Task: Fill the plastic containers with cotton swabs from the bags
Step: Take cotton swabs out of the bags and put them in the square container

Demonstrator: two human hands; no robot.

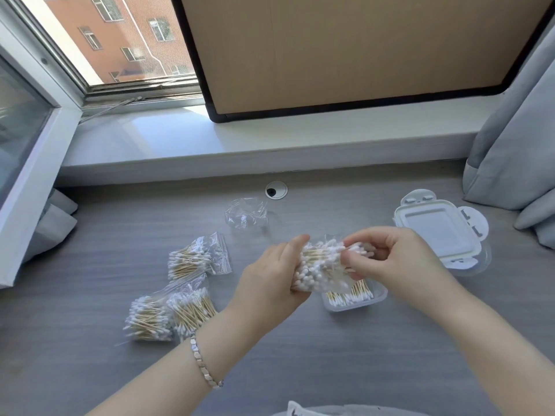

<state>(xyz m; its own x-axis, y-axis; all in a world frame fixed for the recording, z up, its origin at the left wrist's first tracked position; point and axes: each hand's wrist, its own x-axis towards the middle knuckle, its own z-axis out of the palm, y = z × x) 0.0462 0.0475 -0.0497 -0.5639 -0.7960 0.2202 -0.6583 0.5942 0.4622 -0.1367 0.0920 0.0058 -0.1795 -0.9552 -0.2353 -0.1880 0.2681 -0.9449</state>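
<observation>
Midair, above open container [345,307] right of desk centre, left grip [270,274] wraps bagged swab bundle [321,262]; right grip [387,259] pinches its upper end. Bundle likely light, film slippery, sticks loose: hold around middle. Full bags [195,259] toward desk's left edge.

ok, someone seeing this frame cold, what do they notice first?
Both hands, left hand and right hand, grip a bundle of cotton swabs mid-frame, above an open container partly filled with swabs. Three full bags lie to the left on the grey desk, and a lidded container sits at the right.
</observation>
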